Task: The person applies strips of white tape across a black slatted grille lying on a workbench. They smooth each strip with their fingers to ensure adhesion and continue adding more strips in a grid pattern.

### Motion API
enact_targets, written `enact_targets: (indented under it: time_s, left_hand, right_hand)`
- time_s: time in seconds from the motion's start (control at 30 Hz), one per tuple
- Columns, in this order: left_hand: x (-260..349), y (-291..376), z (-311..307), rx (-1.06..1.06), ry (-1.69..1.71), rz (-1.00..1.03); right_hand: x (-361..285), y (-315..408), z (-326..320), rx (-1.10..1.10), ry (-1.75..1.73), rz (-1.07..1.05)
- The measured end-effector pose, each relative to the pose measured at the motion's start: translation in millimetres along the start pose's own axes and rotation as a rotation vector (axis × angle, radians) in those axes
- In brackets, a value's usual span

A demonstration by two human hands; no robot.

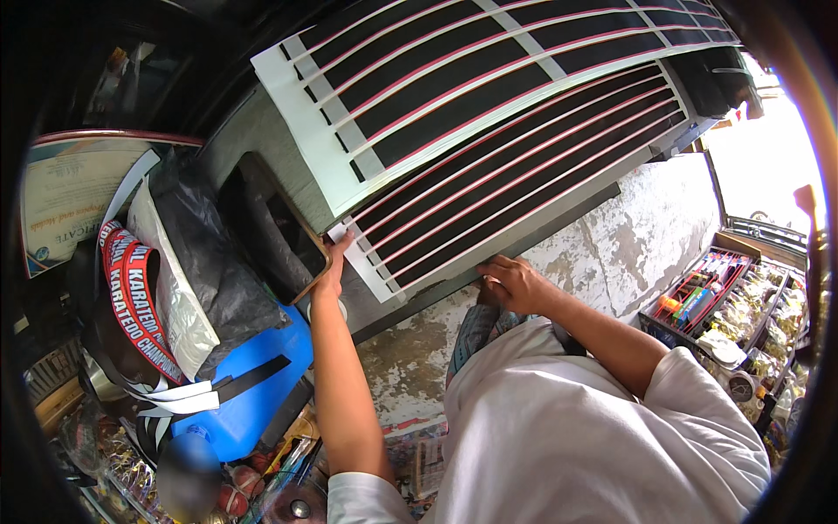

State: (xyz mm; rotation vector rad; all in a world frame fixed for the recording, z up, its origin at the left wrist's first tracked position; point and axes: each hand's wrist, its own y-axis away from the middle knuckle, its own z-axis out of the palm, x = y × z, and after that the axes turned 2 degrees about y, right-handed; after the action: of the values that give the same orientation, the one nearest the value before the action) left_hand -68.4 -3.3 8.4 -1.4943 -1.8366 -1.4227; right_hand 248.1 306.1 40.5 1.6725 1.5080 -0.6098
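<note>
On the grey tabletop (pixel 409 298) lies a black sheet with red and white stripes (pixel 497 190) and a white left border. My left hand (pixel 335 262) reaches to that border's upper left corner, with fingertips touching it. Whether they pinch the corner cannot be made out. My right hand (pixel 520 285) is at the table's near edge, its fingers curled in and nothing visible in them. Behind the first sheet, a larger striped black sheet (pixel 452 85) with a wide white border overlaps it from above.
Left of my left hand stands a dark box-like item with a brown rim (pixel 314 242). Beyond it are black plastic wrapping (pixel 229 281), a red lettered ribbon (pixel 141 295) and a blue plastic container (pixel 255 386). At right is a display case (pixel 694 314) of small goods.
</note>
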Motion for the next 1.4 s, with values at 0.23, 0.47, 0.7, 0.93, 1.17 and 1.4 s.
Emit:
enact_targets:
  time_s: [0.23, 0.47, 0.7, 0.93, 1.17, 1.4]
  left_hand:
    - [-4, 91, 18, -0.191, 0.273, -0.242]
    - [-5, 126, 33, -0.125, 0.230, -0.187]
    - [-15, 132, 37, -0.079, 0.139, -0.122]
    - [-19, 132, 32, -0.111, 0.254, -0.113]
    - [-15, 136, 24, -0.186, 0.236, -0.121]
    - [-13, 147, 25, -0.173, 0.251, -0.166]
  right_hand:
    - [6, -1, 4, 0.001, -0.015, 0.019]
    - [8, -4, 4, 0.028, 0.028, -0.011]
    - [3, -8, 0, -0.010, -0.012, 0.029]
    - [-14, -19, -8, -0.112, 0.021, -0.005]
    - [-40, -41, -2, -0.062, 0.023, -0.151]
    - [-67, -62, 17, 0.052, 0.105, -0.333]
